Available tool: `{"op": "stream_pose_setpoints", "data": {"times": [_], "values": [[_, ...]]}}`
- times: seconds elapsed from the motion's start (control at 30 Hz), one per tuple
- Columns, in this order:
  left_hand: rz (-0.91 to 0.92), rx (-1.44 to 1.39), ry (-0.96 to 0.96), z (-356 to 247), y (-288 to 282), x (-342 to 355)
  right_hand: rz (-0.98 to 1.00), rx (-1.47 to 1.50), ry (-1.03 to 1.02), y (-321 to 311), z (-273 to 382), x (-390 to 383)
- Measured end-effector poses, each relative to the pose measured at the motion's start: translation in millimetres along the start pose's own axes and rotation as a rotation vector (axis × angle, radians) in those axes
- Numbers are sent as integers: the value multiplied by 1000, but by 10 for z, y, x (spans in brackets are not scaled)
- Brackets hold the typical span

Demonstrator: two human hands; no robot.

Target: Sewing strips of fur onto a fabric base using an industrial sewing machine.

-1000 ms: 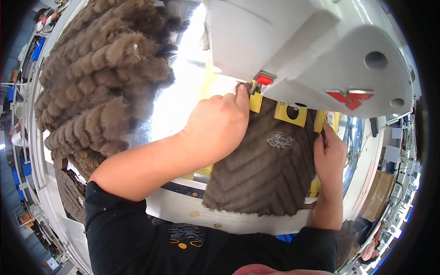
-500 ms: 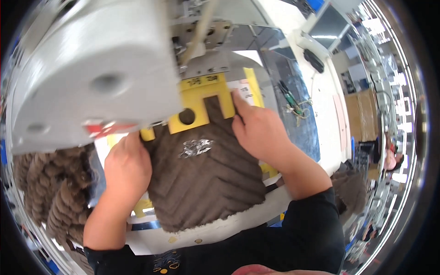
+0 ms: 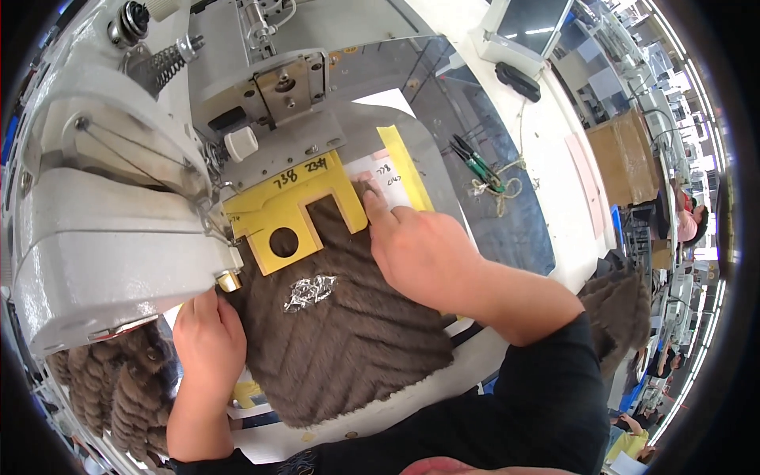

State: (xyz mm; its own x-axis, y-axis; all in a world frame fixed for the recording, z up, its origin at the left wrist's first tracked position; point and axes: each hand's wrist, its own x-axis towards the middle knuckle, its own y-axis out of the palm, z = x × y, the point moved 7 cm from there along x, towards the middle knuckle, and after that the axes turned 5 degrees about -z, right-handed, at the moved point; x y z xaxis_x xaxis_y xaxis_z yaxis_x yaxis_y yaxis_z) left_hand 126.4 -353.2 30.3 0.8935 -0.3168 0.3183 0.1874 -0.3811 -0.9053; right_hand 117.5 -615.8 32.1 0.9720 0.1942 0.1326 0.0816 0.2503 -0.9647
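Note:
A brown plush fabric piece (image 3: pixel 356 340) with chevron ridges and a crinkled silver patch (image 3: pixel 310 293) lies beneath the sewing machine. Over its far end sits a flat yellow template (image 3: pixel 297 214) with a round hole and a square notch; a metal clamp plate (image 3: pixel 285 162) adjoins the template's far edge. My left hand (image 3: pixel 210 340) is closed at the fabric's left edge, its fingertips partly behind the machine head (image 3: pixel 119 253). On the right, my right hand (image 3: pixel 423 249) rests on the fabric, index finger stretched to its far corner beside the template, other fingers bent.
Brown plush pieces (image 3: pixel 119 388) are heaped at the left, with another brown pile (image 3: pixel 617 309) at the right. Green-handled thread snips (image 3: pixel 479 166) lie on the table near loose thread. A cardboard box (image 3: pixel 621 158) stands farther right, and people are in the background.
My view has shifted, baring more of the machine head and clamp. The fabric and template appear farther left and tilted in the picture. Both hands remain at the fabric's sides.

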Motion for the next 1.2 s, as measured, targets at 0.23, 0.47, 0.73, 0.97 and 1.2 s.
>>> {"op": "stream_pose_setpoints", "data": {"times": [0.23,0.47,0.73,0.97,1.2], "values": [[-19,19,-7,17,-28,7,105,178,30,63,-69,99],[106,18,-112,51,18,38,-1,234,34,12,-84,113],[110,60,-139,140,105,3,-40,288,50,4,-149,109],[125,70,-159,162,163,-15,-39,328,57,-39,-125,109],[72,84,-93,167,122,2,-34,342,89,-109,-79,161]]}}
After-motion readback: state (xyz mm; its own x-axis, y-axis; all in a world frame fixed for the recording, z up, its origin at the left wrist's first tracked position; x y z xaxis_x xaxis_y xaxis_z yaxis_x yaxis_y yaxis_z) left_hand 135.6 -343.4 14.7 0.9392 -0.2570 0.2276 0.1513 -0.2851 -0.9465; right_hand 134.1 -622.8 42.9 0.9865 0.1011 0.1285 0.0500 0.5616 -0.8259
